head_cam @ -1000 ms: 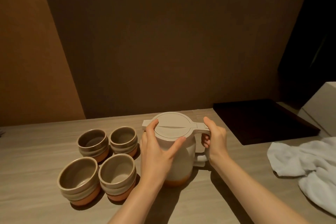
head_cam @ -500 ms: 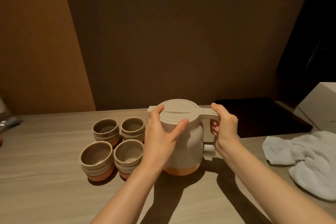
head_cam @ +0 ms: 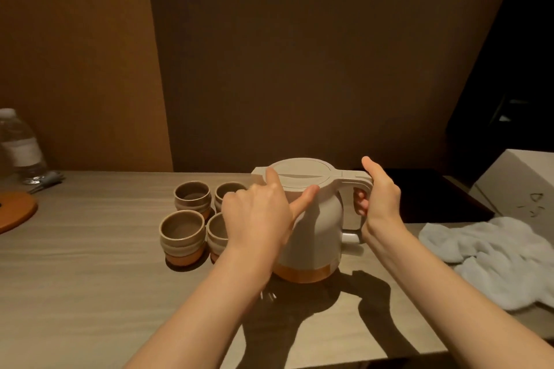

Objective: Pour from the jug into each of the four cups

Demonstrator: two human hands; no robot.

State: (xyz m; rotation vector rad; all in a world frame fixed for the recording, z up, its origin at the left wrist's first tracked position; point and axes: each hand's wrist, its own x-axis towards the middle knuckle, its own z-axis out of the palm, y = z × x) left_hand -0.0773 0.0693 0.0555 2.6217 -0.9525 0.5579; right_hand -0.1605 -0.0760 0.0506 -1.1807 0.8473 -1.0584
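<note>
A beige jug (head_cam: 317, 228) with an orange base and a closed lid stands upright on the wooden table (head_cam: 90, 263). My right hand (head_cam: 380, 201) is wrapped around its handle, thumb on top. My left hand (head_cam: 260, 216) rests against the jug's left side, forefinger and thumb touching the lid's rim. Left of the jug, the cups stand in a tight square: far left cup (head_cam: 192, 198), far right cup (head_cam: 229, 192), near left cup (head_cam: 182, 235), near right cup (head_cam: 217, 234). My left hand covers part of the two right cups. Their insides look dark.
A white towel (head_cam: 491, 257) lies crumpled at the right. A dark tray (head_cam: 434, 198) and a pale box (head_cam: 515, 183) sit behind it. At the far left are a plastic bottle (head_cam: 18, 147) and an orange round board (head_cam: 15, 210).
The view has swung left, bringing the bottle and orange board into sight. Both hands stay on the jug; my left hand sits a little lower and further left on its side.
</note>
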